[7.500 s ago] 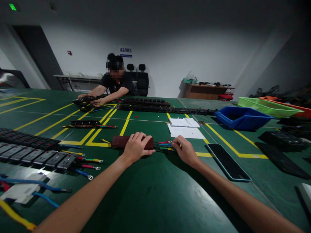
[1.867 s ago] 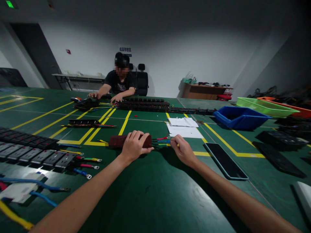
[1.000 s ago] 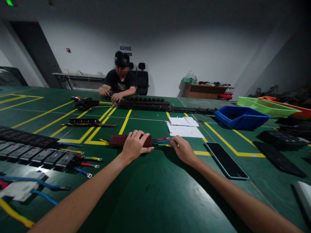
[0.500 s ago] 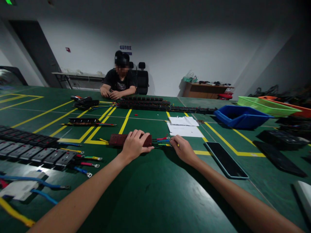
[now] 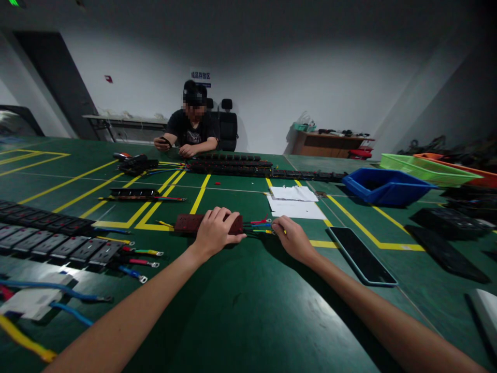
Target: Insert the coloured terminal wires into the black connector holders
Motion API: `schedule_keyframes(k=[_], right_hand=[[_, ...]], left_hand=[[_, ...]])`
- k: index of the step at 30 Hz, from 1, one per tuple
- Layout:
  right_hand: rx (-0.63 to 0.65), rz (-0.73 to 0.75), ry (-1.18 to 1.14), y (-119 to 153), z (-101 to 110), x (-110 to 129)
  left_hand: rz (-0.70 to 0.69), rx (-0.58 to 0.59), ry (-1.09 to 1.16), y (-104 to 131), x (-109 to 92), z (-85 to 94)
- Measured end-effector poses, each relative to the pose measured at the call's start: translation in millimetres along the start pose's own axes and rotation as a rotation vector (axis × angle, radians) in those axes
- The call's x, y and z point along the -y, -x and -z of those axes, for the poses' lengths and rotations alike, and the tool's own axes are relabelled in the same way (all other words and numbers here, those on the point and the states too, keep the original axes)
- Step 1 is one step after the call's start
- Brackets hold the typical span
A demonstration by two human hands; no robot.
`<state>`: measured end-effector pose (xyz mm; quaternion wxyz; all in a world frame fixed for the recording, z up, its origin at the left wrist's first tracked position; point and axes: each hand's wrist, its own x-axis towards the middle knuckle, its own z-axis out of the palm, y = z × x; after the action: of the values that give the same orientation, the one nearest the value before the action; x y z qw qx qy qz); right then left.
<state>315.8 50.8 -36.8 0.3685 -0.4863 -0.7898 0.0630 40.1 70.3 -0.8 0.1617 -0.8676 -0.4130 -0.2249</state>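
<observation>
A dark red socket strip (image 5: 187, 223) lies on the green table, and my left hand (image 5: 217, 231) is wrapped over its right part. Coloured wires (image 5: 259, 228) come out of the strip's right end, red, blue and yellow-green, with terminals at their tips. My right hand (image 5: 290, 235) is at those tips with thumb and fingers pinched together; the wire ends reach its fingertips. A short yellow wire (image 5: 166, 225) sticks out at the strip's left end.
Black and grey socket strips (image 5: 62, 248) lie at left. A phone (image 5: 362, 256) and white papers (image 5: 295, 202) are at right, with a blue bin (image 5: 386, 187) and green bin (image 5: 427, 170) beyond. Across the table sits a person (image 5: 192, 127) behind more strips (image 5: 233, 167).
Across the table, the person has raised one hand, on the left in view, and a dark object shows in it. My own hands and the red strip have hardly moved.
</observation>
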Motion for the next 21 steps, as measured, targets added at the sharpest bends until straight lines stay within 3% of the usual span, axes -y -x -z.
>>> schedule_keyframes(k=[21], right_hand=[[0.000, -0.017, -0.002, -0.8, 0.8, 2.9]], left_hand=[[-0.005, -0.003, 0.006, -0.7, -0.2, -1.4]])
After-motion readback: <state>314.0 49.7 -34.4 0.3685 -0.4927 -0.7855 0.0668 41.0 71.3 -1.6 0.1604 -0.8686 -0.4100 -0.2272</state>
